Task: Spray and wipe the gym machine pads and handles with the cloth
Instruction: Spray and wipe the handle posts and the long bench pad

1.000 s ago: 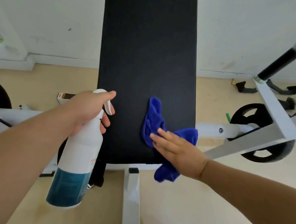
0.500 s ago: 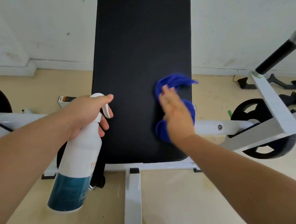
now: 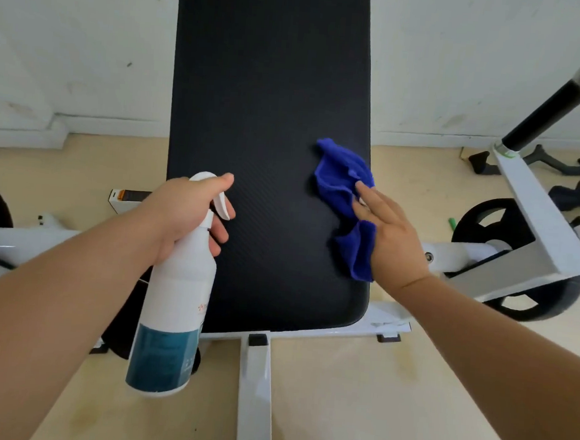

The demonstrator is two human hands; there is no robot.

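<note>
Blue cloth [image 3: 339, 177] lies under right grip [image 3: 390, 242], seemingly pressed on pad [image 3: 273, 98].

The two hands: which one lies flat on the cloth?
The right hand, fingers straight on the blue cloth; the left hand instead grips the white spray bottle.

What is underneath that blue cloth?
The black bench pad lies under the blue cloth, near its right edge. The right hand presses flat on top. The pad surface beneath is covered, so wetness or dirt there cannot be seen.
</note>
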